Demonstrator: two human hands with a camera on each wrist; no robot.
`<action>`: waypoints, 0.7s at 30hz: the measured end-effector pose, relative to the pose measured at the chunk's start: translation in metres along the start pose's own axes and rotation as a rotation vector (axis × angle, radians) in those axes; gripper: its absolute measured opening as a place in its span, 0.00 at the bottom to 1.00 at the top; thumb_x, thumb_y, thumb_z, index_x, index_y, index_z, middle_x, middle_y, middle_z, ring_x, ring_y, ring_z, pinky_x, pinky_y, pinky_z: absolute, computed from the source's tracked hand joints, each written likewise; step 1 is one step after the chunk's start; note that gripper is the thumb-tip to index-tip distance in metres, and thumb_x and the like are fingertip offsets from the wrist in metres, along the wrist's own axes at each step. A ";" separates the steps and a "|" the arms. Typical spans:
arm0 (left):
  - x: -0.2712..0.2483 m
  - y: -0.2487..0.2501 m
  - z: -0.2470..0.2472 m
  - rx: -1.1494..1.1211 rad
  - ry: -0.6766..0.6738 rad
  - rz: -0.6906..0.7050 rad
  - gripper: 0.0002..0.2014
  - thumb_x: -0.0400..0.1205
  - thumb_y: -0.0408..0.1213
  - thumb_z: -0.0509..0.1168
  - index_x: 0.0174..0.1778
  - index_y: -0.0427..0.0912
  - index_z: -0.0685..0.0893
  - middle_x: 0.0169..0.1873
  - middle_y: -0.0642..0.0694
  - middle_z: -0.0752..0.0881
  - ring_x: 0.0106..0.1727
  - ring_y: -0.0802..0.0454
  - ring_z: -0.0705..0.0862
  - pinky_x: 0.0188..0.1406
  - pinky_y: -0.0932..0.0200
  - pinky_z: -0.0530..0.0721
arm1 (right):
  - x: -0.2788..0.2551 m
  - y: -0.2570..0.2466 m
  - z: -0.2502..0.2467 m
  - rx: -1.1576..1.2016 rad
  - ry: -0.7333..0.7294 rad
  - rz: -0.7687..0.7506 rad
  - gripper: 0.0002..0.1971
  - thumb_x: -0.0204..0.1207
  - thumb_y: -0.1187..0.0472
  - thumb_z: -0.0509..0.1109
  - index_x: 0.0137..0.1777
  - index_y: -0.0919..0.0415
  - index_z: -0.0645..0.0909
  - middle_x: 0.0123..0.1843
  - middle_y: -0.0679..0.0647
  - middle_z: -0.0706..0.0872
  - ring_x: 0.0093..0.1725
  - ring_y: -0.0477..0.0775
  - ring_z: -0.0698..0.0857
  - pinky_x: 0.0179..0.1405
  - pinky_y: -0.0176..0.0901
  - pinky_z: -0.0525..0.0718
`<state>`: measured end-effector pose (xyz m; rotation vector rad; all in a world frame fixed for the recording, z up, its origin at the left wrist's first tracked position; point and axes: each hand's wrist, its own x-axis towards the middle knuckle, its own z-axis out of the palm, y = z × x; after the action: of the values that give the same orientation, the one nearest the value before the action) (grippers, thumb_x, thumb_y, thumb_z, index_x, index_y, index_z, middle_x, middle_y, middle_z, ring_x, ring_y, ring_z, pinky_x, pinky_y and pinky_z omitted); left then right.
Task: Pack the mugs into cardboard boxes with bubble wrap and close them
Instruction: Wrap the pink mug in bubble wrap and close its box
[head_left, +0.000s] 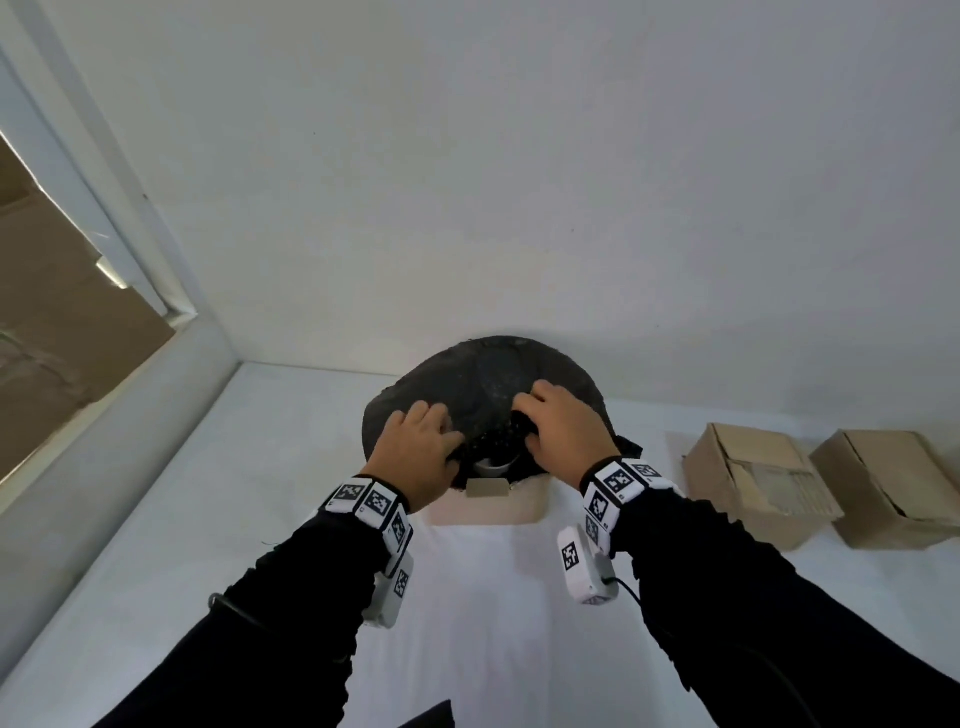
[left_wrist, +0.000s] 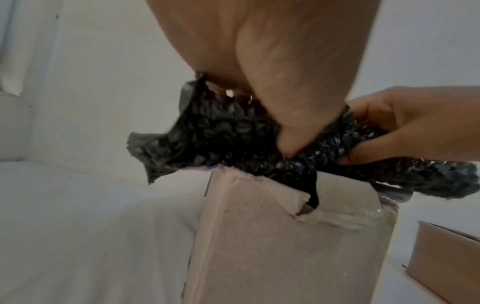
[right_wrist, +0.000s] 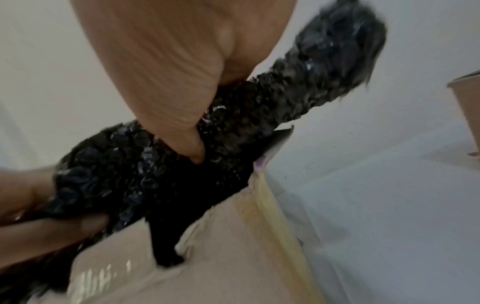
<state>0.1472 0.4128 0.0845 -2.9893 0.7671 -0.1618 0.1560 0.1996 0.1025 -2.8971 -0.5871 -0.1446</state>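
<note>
A black sheet of bubble wrap (head_left: 493, 384) lies bunched over the top of an open cardboard box (head_left: 493, 512) on the white table. Under its front edge shows the white rim of a mug (head_left: 491, 466) inside the box. My left hand (head_left: 423, 441) grips the wrap on the left, its thumb (left_wrist: 293, 131) dug into the bubble wrap (left_wrist: 221, 131) above the box (left_wrist: 285, 246). My right hand (head_left: 550, 421) grips the right side, fingers curled round the wrap. In the right wrist view its thumb (right_wrist: 182, 115) presses the bubble wrap (right_wrist: 246, 123) over the box (right_wrist: 207, 257).
Two closed cardboard boxes (head_left: 758, 483) (head_left: 893, 488) stand to the right on the table. A white wall rises right behind the box, and a window frame (head_left: 104, 218) runs along the left. The white table surface (head_left: 493, 613) stretches in front of me.
</note>
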 end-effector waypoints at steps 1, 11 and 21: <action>0.001 0.000 0.002 0.027 0.039 -0.019 0.05 0.67 0.41 0.67 0.37 0.47 0.84 0.37 0.48 0.81 0.38 0.44 0.79 0.34 0.54 0.71 | 0.000 -0.004 0.002 0.025 -0.003 0.000 0.13 0.73 0.66 0.66 0.57 0.56 0.77 0.55 0.54 0.75 0.46 0.59 0.78 0.35 0.46 0.71; -0.008 0.014 0.020 0.003 -0.139 0.104 0.18 0.81 0.47 0.46 0.42 0.45 0.80 0.33 0.44 0.87 0.38 0.42 0.85 0.54 0.50 0.75 | -0.005 -0.011 0.017 0.028 -0.439 -0.035 0.12 0.78 0.52 0.60 0.56 0.56 0.74 0.50 0.61 0.85 0.49 0.64 0.83 0.43 0.47 0.74; -0.004 0.011 0.029 -0.017 -0.032 -0.088 0.19 0.72 0.51 0.55 0.50 0.56 0.89 0.57 0.54 0.81 0.63 0.44 0.70 0.66 0.42 0.61 | 0.007 -0.018 0.023 -0.280 -0.654 -0.055 0.14 0.78 0.56 0.56 0.55 0.58 0.80 0.53 0.55 0.83 0.60 0.58 0.77 0.71 0.61 0.55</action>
<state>0.1418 0.4053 0.0546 -3.0353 0.6380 -0.1111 0.1566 0.2227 0.0840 -3.1739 -0.7921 0.8036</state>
